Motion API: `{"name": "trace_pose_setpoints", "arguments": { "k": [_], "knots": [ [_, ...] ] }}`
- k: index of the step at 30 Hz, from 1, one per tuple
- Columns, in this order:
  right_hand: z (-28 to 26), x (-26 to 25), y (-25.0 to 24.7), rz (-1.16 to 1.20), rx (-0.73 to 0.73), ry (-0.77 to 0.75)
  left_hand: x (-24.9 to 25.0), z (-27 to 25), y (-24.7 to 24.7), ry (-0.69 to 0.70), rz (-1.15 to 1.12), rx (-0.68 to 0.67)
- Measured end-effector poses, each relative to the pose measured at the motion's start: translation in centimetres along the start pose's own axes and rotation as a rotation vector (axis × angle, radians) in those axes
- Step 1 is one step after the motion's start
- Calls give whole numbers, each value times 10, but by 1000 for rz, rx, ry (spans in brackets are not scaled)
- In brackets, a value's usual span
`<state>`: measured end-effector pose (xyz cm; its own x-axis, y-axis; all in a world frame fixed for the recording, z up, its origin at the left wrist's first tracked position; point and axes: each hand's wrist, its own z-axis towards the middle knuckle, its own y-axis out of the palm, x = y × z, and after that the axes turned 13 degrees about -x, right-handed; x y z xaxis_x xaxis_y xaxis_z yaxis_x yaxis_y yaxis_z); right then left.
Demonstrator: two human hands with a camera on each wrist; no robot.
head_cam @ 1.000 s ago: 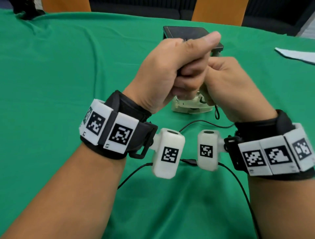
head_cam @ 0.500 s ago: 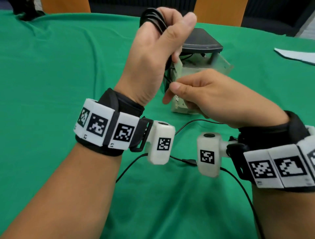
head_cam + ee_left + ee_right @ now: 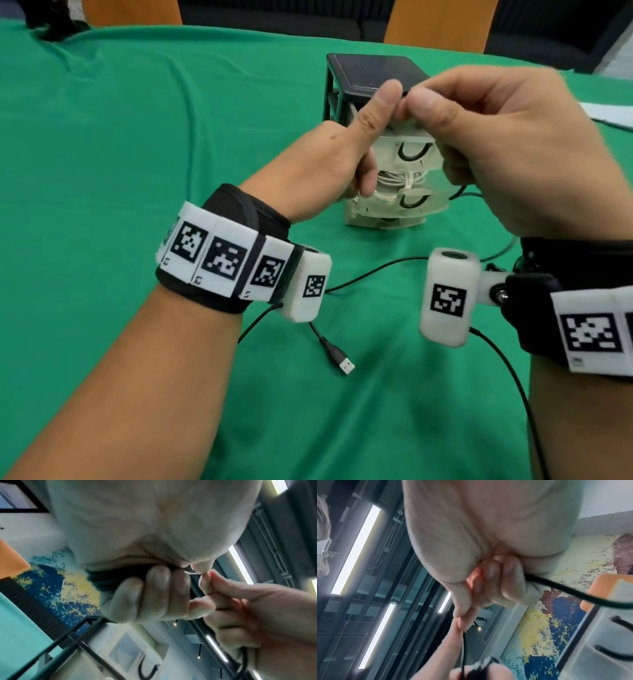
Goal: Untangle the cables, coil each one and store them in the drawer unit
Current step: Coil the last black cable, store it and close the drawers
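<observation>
Cable: black coil (image 3: 109, 577) bunched in left hand (image 3: 329, 168), held in the air in front of the drawer unit (image 3: 373, 85)
Left hand: fingers (image 3: 157, 588) curled round the coil, thumb up, tip touching the right hand's thumb tip
Right hand: (image 3: 507, 144) thumb and forefinger pinch something small at the left thumb tip, too small to identify; other fingers curled over a black cable (image 3: 556, 588) that runs out of the fist
Drawer unit: black frame and top, clear drawers; stands on green cloth (image 3: 137, 137) just behind both hands
Drawers: upper two show black curved handles; white cable (image 3: 400, 178) visible in a middle one
Loose cable: black lead (image 3: 373, 270) lies across the cloth below the wrists; USB plug (image 3: 346, 366) rests near the left wrist
Wrists: both carry black bands with white marker blocks
Far right: white sheet (image 3: 609, 114) on the cloth
</observation>
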<state>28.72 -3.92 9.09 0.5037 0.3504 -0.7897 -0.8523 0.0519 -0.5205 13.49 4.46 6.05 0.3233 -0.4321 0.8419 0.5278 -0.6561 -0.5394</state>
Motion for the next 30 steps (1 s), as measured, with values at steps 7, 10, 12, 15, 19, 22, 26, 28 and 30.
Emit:
{"name": "trace_pose_setpoints", "arguments": {
  "k": [7, 10, 12, 15, 19, 22, 26, 28, 30],
  "knots": [
    [10, 12, 9, 133, 152, -47, 8, -7, 5, 184, -166, -156],
    [14, 17, 18, 164, 111, 8, 9, -5, 6, 305, -359, -209],
    [16, 21, 26, 164, 66, 60, 10, -4, 5, 372, -466, -234],
    [20, 26, 36, 149, 17, 125, 14, -6, 3, 475, -600, -261],
    [21, 28, 45, 134, -133, 216, 17, -8, -4, 610, -808, -209],
    [17, 25, 45, 119, -260, 252, 15, -10, -9, 640, -817, -35],
    [14, 19, 39, -58, -318, 277, 9, -3, -10, 612, -658, 177],
    [12, 14, 38, -146, -345, 269, 5, 2, -9, 588, -489, 285],
    [10, 9, 36, -229, -380, 250, -1, 5, -10, 510, -253, 380]
  ]
}}
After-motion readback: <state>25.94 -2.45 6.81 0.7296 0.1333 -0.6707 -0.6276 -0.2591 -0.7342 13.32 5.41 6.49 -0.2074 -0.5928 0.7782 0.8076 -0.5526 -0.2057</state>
